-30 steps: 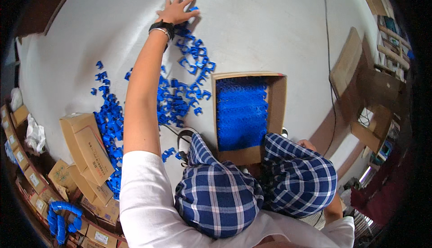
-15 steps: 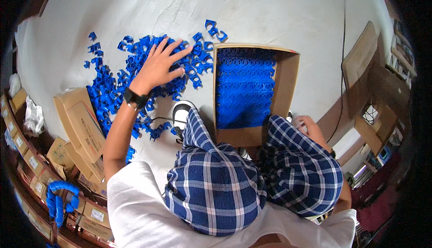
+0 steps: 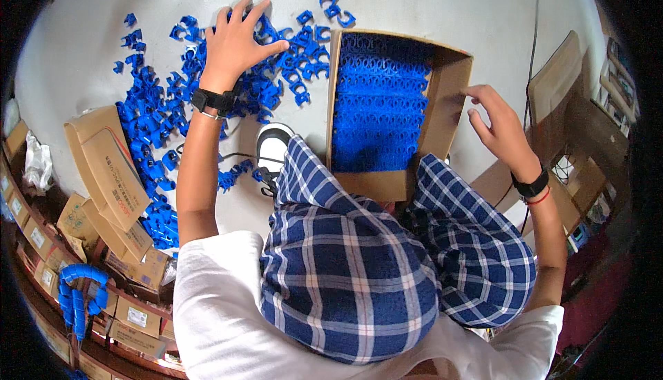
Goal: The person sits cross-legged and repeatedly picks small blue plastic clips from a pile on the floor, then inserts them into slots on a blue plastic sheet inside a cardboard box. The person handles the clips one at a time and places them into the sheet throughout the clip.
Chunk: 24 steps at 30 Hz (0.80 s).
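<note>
A loose heap of blue plastic pipe clips (image 3: 148, 121) is spread over the floor on the left. My left hand (image 3: 235, 45) rests on the far part of the heap, fingers spread; whether its fingertips touch a clip is hard to see. Between my knees stands an open cardboard box (image 3: 447, 111) with neat rows of the same blue clips (image 3: 378, 104) inside. My right hand (image 3: 503, 128) is at the box's right side, fingers bent and apart, with nothing visible in it. Its index fingertip is close to the box wall; contact cannot be made out.
Opened cardboard cartons (image 3: 107, 166) stand left of the heap, beside a shelf of labelled boxes (image 3: 135, 314). Linked blue clips (image 3: 83, 294) hang there in a loop. A dark cable (image 3: 535, 42) runs along the right. My shoe (image 3: 275, 147) is by the box.
My right hand has risen from beside my right knee to the box's right wall. My left hand has shifted forward over the heap. The view has tilted slightly.
</note>
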Tool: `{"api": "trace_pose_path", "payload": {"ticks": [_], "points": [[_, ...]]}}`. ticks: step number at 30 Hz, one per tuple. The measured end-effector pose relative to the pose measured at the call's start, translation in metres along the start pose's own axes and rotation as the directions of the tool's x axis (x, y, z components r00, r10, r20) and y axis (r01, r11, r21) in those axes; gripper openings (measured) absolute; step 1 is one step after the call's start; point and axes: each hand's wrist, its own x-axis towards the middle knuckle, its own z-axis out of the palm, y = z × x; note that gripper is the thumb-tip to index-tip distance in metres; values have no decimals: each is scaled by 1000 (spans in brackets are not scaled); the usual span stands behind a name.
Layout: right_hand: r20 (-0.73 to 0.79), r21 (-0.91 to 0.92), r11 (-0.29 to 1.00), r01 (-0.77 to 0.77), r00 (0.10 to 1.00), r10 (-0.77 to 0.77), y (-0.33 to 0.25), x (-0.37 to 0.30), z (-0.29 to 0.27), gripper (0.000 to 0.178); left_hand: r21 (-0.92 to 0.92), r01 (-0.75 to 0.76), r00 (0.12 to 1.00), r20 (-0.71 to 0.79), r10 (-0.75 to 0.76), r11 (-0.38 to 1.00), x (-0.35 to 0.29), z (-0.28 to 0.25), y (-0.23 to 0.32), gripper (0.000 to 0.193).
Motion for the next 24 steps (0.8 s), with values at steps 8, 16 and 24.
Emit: {"api": "trace_pose_path", "payload": {"ticks": [8,16,24], "points": [[42,-85,977,194,981,-191,-26,28,33,26,92,-53,998,21,52,994,-10,-19,1,60],[-159,0,963,270,951,-266,-47,63,54,25,41,-221,975,-13,222,974,1,-17,1,63],[-155,-8,922,386,911,-383,-70,88,86,28,-163,-289,941,134,312,943,10,-22,3,54]]}}
